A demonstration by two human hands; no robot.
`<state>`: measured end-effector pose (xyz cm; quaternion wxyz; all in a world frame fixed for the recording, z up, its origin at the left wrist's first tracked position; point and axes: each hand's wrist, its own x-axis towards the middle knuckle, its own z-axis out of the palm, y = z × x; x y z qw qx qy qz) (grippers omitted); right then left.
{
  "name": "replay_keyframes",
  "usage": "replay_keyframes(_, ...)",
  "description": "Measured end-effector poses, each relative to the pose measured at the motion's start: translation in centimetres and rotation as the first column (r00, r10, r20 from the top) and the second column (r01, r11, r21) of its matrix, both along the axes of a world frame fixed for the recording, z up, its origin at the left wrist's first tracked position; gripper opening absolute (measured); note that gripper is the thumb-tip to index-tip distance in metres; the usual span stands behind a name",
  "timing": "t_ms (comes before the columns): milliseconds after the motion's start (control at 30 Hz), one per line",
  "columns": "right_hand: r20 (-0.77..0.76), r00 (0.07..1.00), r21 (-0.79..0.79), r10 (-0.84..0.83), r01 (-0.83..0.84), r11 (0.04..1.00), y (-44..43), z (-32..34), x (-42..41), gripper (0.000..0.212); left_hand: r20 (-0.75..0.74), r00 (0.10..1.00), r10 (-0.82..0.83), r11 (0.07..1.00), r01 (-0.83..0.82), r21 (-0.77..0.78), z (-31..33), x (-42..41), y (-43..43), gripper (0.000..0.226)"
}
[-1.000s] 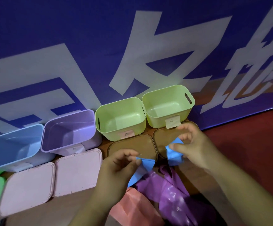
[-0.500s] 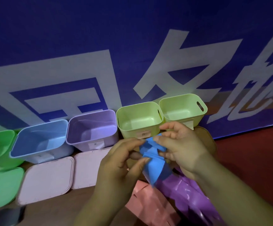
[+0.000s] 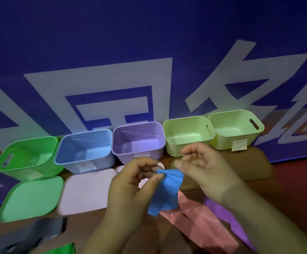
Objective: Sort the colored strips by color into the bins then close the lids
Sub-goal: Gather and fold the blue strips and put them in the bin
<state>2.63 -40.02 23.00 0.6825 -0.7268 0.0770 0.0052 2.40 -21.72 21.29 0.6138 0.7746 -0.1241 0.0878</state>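
Observation:
My left hand (image 3: 132, 182) pinches the top of a folded blue strip (image 3: 165, 193), which hangs down in front of the bins. My right hand (image 3: 204, 165) hovers just right of it with fingers apart, holding nothing. Open bins stand in a row along the wall: green (image 3: 28, 156), blue (image 3: 85, 149), purple (image 3: 140, 142) and two yellow-green ones (image 3: 187, 136) (image 3: 235, 129). Pink strips (image 3: 195, 220), purple strips (image 3: 228, 217), a grey strip (image 3: 30, 233) and a green strip (image 3: 64, 249) lie on the table.
Lids lie flat in front of the bins: a green lid (image 3: 30, 198), a pale pink lid (image 3: 86, 191) with another partly hidden behind my left hand, and brown lids (image 3: 250, 165). A blue banner with large white lettering (image 3: 149, 52) forms the wall behind.
My right hand has let go of the blue strip and drawn away to the right; the left hand alone holds it. The view has swung left, showing the green bin and lid.

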Motion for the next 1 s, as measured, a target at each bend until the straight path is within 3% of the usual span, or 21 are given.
replay_keyframes(133,0.140,0.972,-0.009,0.186,-0.187,0.982,1.9,0.5,-1.2,0.034,-0.075,0.997,0.000,0.991,-0.010,-0.135,-0.2,0.2,2.9,0.032)
replay_keyframes(200,0.170,0.965,-0.008,0.201,-0.202,0.979,3.1,0.5,-1.3,0.033,-0.089,0.996,-0.009,0.987,-0.005,-0.158,-0.2,0.4,4.1,0.032)
replay_keyframes(467,0.128,0.991,0.114,0.046,-0.060,0.992,7.6,1.1,-0.4,0.018,-0.128,0.990,-0.058,0.975,0.029,-0.220,0.0,0.5,8.0,0.035)
replay_keyframes(667,0.122,0.991,0.030,-0.055,0.052,0.998,9.7,0.6,0.0,0.016,-0.118,0.991,-0.055,0.970,0.025,-0.243,0.3,0.8,10.3,0.041)
replay_keyframes(1000,0.121,0.987,0.006,-0.106,0.106,0.994,12.6,-0.3,-0.1,0.018,-0.058,0.994,-0.094,0.963,0.076,-0.257,0.4,1.0,12.7,0.022)
